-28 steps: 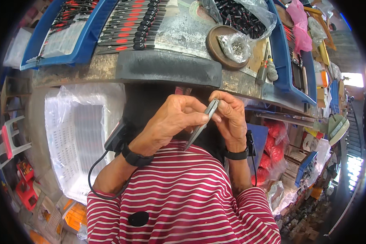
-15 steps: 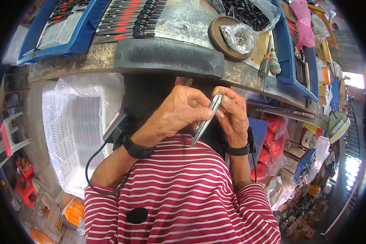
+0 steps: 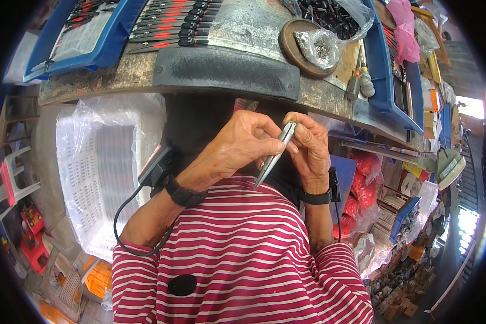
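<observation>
The left hand [image 3: 245,141] was closed in a pinch on a slim grey metal piece [image 3: 269,166], its thumb lying across the part just above the middle. The right hand [image 3: 312,143] held the same piece near its upper end, thumb and bent fingers gathered about it. The piece lay slanted between the two hands, its blunt end up at the right fingertips and its narrow end clear of the grip, pointing down toward the striped shirt [image 3: 232,248]; whether the tip touched the cloth could not be told. The piece appeared smooth, with a dull sheen, tapering to a point, and its upper end showed a small notch or hole, too small to determine which. A black wrist strap was noted on each forearm. Beyond the left forearm stood a white perforated crate [image 3: 84,200] with clear plastic sheeting over its rim. Ahead of the hands ran a worn workbench [image 3: 113,76], its front edge bearing a dark pad [image 3: 227,73]. On the bench lay a row of red-and-black tools [image 3: 170,27], a round wooden dish [image 3: 288,43] carrying a bag of small metal parts [image 3: 321,49], and a screwdriver [image 3: 354,83] beside a blue tray [image 3: 382,81].
</observation>
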Demonstrator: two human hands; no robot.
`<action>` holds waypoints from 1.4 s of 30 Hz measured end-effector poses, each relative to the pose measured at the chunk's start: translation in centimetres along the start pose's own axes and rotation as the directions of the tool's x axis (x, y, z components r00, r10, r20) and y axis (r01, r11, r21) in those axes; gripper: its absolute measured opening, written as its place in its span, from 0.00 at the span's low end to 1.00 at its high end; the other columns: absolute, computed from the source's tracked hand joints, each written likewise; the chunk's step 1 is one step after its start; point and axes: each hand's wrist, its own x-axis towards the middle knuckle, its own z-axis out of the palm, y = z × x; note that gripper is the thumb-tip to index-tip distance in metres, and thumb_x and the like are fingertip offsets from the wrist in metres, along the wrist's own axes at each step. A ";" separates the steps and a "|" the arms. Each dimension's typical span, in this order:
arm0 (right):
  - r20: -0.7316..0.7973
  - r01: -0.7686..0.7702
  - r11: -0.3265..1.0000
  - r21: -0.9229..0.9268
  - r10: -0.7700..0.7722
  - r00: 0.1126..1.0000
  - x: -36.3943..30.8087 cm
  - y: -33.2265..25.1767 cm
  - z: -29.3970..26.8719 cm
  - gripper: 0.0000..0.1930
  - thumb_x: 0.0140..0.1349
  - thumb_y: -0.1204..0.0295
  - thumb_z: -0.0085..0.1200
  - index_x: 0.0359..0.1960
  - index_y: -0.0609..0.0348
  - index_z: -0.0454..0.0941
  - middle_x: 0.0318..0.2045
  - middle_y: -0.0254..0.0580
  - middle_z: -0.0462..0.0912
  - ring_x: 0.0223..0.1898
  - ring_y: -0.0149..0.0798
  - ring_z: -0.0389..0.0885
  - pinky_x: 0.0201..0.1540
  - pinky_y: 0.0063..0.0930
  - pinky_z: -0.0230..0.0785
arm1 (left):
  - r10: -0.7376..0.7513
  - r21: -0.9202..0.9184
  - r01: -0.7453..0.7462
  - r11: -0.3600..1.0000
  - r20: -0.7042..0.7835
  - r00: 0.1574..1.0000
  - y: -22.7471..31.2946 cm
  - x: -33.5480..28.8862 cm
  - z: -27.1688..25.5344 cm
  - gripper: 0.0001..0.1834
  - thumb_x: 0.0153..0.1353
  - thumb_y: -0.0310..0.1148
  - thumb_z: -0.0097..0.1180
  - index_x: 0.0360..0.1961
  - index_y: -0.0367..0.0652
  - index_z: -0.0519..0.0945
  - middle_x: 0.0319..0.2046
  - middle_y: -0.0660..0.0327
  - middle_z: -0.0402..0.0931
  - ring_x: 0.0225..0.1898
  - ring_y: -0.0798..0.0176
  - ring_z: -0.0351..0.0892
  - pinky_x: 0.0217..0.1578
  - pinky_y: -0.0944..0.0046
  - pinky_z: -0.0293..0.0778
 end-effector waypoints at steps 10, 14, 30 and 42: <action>-0.004 0.018 1.000 -0.013 -0.018 1.000 -0.1 0.2 -0.2 0.16 0.62 0.70 0.56 0.43 0.75 0.75 0.19 0.27 0.68 0.19 0.19 0.59 0.22 0.14 0.56 | -0.011 0.051 0.011 0.999 -0.005 1.000 0.0 0.0 0.0 0.09 0.55 0.27 0.61 0.34 0.32 0.78 0.22 0.63 0.77 0.22 0.75 0.73 0.23 0.75 0.68; 0.008 0.032 0.999 -0.032 -0.032 0.999 0.0 0.1 -0.2 0.15 0.62 0.71 0.55 0.42 0.75 0.75 0.20 0.29 0.69 0.20 0.21 0.62 0.23 0.14 0.56 | -0.011 0.091 0.012 0.996 -0.005 1.000 0.1 0.0 0.0 0.09 0.55 0.28 0.59 0.34 0.33 0.78 0.22 0.64 0.76 0.22 0.75 0.72 0.24 0.75 0.67; -0.043 0.211 0.887 -0.412 -0.251 0.967 -0.4 0.5 2.3 0.07 0.63 0.78 0.49 0.37 0.70 0.76 0.27 0.33 0.72 0.23 0.22 0.67 0.26 0.15 0.58 | 0.132 0.289 -0.074 0.954 -0.187 0.973 0.1 0.2 1.2 0.08 0.58 0.27 0.54 0.35 0.33 0.77 0.26 0.59 0.79 0.25 0.71 0.74 0.29 0.72 0.70; -0.064 0.311 0.845 -0.434 -0.373 0.926 -0.8 1.7 2.8 0.07 0.63 0.78 0.51 0.38 0.71 0.76 0.28 0.35 0.72 0.23 0.22 0.68 0.26 0.15 0.59 | 0.626 0.826 -0.259 0.500 -0.138 0.768 -1.2 -0.2 2.4 0.04 0.56 0.23 0.54 0.32 0.35 0.76 0.26 0.52 0.77 0.24 0.56 0.79 0.24 0.63 0.71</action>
